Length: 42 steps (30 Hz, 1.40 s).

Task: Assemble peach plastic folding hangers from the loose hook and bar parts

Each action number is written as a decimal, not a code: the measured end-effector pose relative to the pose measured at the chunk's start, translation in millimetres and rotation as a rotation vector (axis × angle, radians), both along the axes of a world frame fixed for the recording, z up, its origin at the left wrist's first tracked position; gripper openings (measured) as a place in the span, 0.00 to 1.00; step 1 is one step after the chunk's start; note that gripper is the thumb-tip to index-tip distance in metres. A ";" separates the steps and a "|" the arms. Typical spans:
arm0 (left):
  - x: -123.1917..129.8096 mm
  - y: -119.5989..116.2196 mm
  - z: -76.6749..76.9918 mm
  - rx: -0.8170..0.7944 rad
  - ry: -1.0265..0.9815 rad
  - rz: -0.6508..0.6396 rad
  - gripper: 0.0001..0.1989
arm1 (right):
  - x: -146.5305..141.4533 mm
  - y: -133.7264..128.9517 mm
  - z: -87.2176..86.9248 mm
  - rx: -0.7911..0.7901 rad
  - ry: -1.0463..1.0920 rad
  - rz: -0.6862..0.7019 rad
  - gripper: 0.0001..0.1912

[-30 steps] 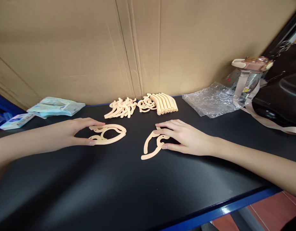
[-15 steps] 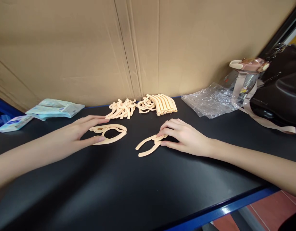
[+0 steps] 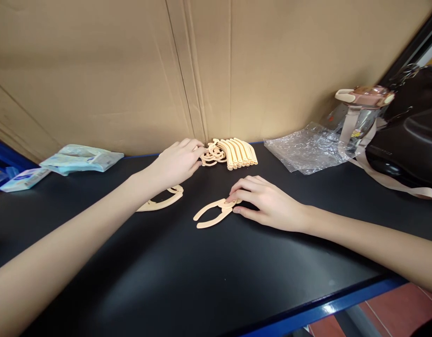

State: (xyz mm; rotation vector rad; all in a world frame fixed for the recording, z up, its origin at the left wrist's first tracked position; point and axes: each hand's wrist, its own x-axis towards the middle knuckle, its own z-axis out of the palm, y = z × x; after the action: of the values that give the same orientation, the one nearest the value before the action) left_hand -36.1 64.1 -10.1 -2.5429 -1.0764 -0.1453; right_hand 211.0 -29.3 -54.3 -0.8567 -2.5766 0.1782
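Note:
My right hand (image 3: 268, 203) rests on the black table, its thumb and fingers closed on the joint end of a cream plastic folding hanger (image 3: 212, 225). The hanger's two curved arms point left, spread apart. My left hand (image 3: 179, 161) is stretched out at the back of the table, over a pile of curved pieces that it now hides. Its thumb and index finger are apart, beside a small heap of cream hooks (image 3: 214, 152). Under my left forearm lies another cream hanger (image 3: 163, 203), partly covered.
Right of the hooks stands a row of curved hanger arms (image 3: 240, 153). Crumpled clear plastic (image 3: 307, 147), a strapped drinking bottle (image 3: 365, 110) and a black bag (image 3: 408, 135) are at the right. Light-blue packets (image 3: 80, 158) lie left. Cardboard (image 3: 106, 70) walls the back.
My left hand has left the hanger on the left and moved right and back to the piles. The right hand and its hanger have shifted only slightly left.

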 end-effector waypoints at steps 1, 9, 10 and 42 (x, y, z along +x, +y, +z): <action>3.3 5.6 -1.5 0.015 0.029 -0.014 0.20 | -0.1 -0.1 0.2 -0.001 0.001 0.003 0.10; 14.2 35.4 -11.0 0.077 0.078 -0.052 0.23 | 0.0 1.0 0.1 -0.006 0.016 0.012 0.09; 15.7 38.1 -11.0 0.091 0.083 -0.060 0.21 | 0.1 1.1 -0.1 -0.006 0.017 0.012 0.09; -29.0 -96.9 -20.4 0.300 0.038 -0.506 0.15 | 0.2 2.3 -1.3 0.005 0.028 0.017 0.09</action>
State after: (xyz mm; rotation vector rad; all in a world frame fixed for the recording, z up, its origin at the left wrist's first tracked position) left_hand -65.1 -32.8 -30.6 -2.4683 -0.3423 -0.3588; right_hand 211.2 -27.0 -55.5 -0.8246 -2.5578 0.1872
